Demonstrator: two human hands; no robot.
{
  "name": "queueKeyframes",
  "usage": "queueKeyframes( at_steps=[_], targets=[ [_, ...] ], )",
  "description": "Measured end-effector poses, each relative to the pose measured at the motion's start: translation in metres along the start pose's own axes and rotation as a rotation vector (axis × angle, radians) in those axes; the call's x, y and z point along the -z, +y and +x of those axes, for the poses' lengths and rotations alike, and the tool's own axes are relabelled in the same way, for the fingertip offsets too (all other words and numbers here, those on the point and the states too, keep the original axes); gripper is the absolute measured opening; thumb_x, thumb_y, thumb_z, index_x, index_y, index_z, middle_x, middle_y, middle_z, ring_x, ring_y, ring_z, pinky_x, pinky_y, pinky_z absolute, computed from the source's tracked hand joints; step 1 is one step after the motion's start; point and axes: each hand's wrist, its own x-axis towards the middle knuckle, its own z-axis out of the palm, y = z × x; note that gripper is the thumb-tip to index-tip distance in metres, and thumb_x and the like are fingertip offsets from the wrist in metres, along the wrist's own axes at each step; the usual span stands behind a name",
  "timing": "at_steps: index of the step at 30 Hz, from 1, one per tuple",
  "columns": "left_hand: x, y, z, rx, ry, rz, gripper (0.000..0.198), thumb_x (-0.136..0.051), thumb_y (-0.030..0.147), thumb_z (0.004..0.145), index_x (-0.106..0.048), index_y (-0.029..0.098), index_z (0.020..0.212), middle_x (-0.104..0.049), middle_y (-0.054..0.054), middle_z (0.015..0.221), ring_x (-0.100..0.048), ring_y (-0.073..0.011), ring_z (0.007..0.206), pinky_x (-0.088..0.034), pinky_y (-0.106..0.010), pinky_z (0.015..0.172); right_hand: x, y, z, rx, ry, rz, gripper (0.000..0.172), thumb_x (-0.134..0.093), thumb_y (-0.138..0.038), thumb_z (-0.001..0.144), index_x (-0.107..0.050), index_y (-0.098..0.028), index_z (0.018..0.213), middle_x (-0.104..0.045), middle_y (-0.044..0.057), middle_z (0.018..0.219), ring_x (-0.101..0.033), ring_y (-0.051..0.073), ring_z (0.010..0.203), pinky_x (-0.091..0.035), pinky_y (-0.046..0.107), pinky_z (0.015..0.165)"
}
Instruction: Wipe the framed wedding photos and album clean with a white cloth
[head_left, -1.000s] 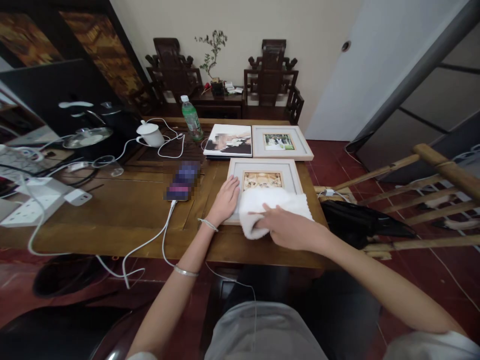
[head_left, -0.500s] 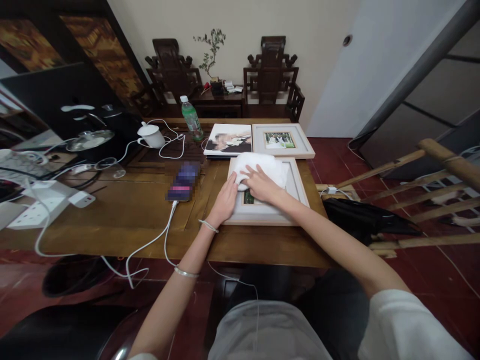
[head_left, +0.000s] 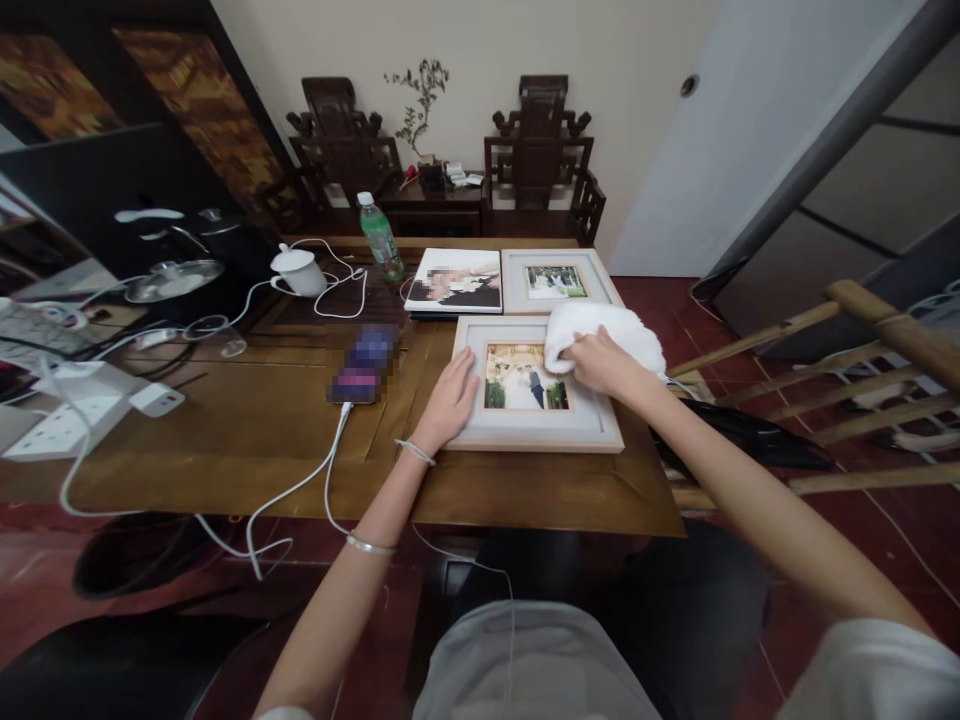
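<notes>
A picture frame (head_left: 540, 432) with a pale border lies flat on the wooden table, a photo showing in its middle. My left hand (head_left: 451, 400) rests along the frame's left edge, fingers stretched out. A fluffy white cloth (head_left: 619, 335) is gripped by my right hand (head_left: 598, 362) over the frame's right side, and it hangs past that edge. Behind lie a second picture frame (head_left: 555, 282) and, beside it, a white-bordered photo album or print (head_left: 454, 280) on a dark item.
Left of the frame a phone (head_left: 364, 365) is plugged into a white cable. Further left stand a lidded white cup (head_left: 298, 270), a green-labelled bottle (head_left: 381, 238), a pot (head_left: 176, 285) and a power strip (head_left: 71, 410). A bamboo chair or rack (head_left: 885, 330) stands at right.
My right hand has moved right with the cloth, from the frame's upper middle to its right edge, uncovering the photo. The left hand stays at the left edge.
</notes>
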Motion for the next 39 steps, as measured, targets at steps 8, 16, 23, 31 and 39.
queueKeyframes(
  at_steps=[8,16,23,31,39],
  targets=[
    [-0.003,-0.003,0.000,-0.023,0.008,0.051,0.047,-0.033,0.035,0.095,-0.056,0.005,0.123,-0.052,-0.018,0.135,-0.036,-0.0252,0.135,-0.027,-0.044,0.113,0.014,-0.047,-0.090,0.195,-0.075,0.238,0.045,-0.038,0.002,0.069,-0.069,-0.012,0.097,-0.064,0.019,0.108,-0.057,0.029,0.105,-0.037,0.043,0.094],
    [-0.001,-0.002,0.001,-0.029,-0.023,0.085,0.047,-0.030,0.035,0.096,-0.058,0.006,0.120,-0.053,-0.017,0.134,-0.036,-0.0247,0.135,-0.028,-0.046,0.113,0.000,-0.073,-0.072,0.350,0.072,0.400,0.050,-0.038,0.002,0.067,-0.067,-0.015,0.104,-0.054,0.013,0.132,-0.043,0.027,0.127,-0.031,0.046,0.105],
    [0.000,-0.001,0.000,-0.025,-0.018,0.054,0.047,-0.032,0.036,0.096,-0.058,0.006,0.121,-0.052,-0.016,0.134,-0.035,-0.0242,0.135,-0.027,-0.045,0.113,-0.028,-0.027,0.006,0.143,0.271,0.214,0.062,-0.038,0.007,0.067,-0.057,-0.015,0.123,-0.020,0.008,0.155,-0.015,0.037,0.139,-0.021,0.063,0.106],
    [0.000,-0.001,0.001,-0.012,-0.024,0.052,0.047,-0.031,0.037,0.096,-0.058,0.008,0.121,-0.054,-0.016,0.133,-0.036,-0.0244,0.135,-0.027,-0.046,0.113,-0.033,-0.031,0.028,0.091,0.150,0.119,0.064,-0.036,0.008,0.070,-0.059,-0.020,0.123,-0.026,0.003,0.153,-0.011,0.045,0.137,-0.016,0.076,0.098],
    [0.000,0.001,0.001,-0.008,-0.016,0.071,0.047,-0.030,0.037,0.096,-0.057,0.009,0.121,-0.053,-0.015,0.134,-0.036,-0.0239,0.135,-0.027,-0.046,0.113,0.020,-0.073,-0.060,0.338,-0.159,0.338,0.062,-0.038,0.007,0.068,-0.063,-0.022,0.117,-0.058,0.009,0.129,-0.048,0.034,0.121,-0.043,0.051,0.093]
  ],
)
